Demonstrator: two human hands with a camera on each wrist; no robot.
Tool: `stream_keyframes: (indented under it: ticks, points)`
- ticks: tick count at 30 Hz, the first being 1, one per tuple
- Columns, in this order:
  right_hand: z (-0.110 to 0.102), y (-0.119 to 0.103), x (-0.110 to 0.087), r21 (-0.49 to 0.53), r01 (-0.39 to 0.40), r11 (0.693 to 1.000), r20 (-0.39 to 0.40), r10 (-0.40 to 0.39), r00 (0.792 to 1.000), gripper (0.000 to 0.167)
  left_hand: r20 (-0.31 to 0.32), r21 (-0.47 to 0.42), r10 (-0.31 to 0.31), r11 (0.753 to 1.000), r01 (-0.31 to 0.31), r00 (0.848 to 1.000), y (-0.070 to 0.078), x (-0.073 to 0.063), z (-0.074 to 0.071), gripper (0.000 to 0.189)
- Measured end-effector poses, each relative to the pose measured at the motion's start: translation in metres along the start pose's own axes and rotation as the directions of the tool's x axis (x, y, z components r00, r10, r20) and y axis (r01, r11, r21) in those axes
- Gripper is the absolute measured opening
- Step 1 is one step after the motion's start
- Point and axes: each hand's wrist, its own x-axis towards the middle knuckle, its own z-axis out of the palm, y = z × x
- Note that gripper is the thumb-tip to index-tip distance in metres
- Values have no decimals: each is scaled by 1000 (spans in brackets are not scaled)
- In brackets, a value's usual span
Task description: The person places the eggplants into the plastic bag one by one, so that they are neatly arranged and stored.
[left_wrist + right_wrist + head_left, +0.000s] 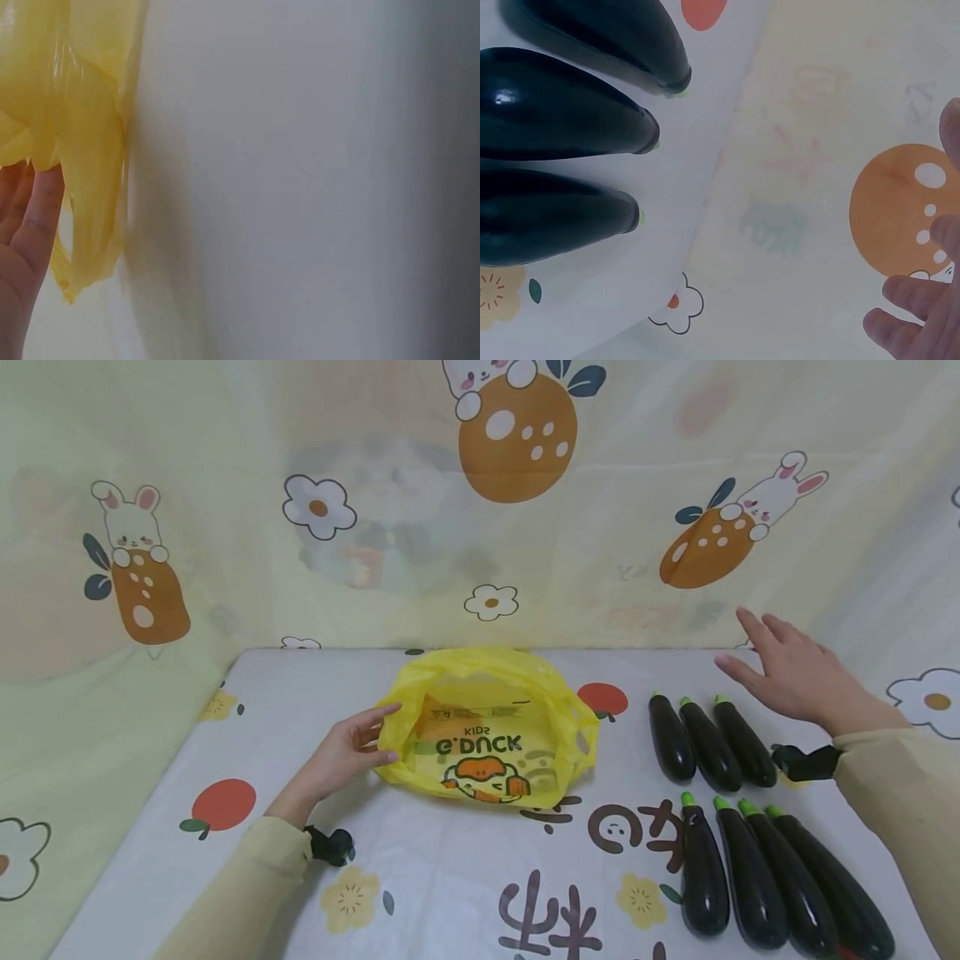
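Observation:
A yellow plastic bag (480, 735) with a duck print lies on the table, its mouth spread. At its left rim, my left hand (337, 760) touches the plastic with thumb and index finger apart. The left wrist view shows those fingers (37, 210) fairly straight, their tips hidden by the yellow plastic (90, 150). My right hand (798, 672) hovers above the far right side, fingers spread, holding nothing. Below it is a back row of three dark eggplants (708, 743). Nearer the front lie several more eggplants (750, 868). Part of the right hand (922, 300) shows in its wrist view.
A white printed cloth (442, 877) covers the table. Behind it hangs a pale yellow curtain (600, 552) with rabbits and flowers. A black band (330, 845) sits on the left wrist, another band (810, 763) on the right.

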Motion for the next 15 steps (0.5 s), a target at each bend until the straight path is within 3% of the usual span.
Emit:
stream_keyframes:
  ticks: [15]
  points:
    - [10, 8, 0, 14, 1, 1000, -8, -1, 1000, 91, -13, -67, -115, 991, 114, 993, 1, -1, -1, 73]
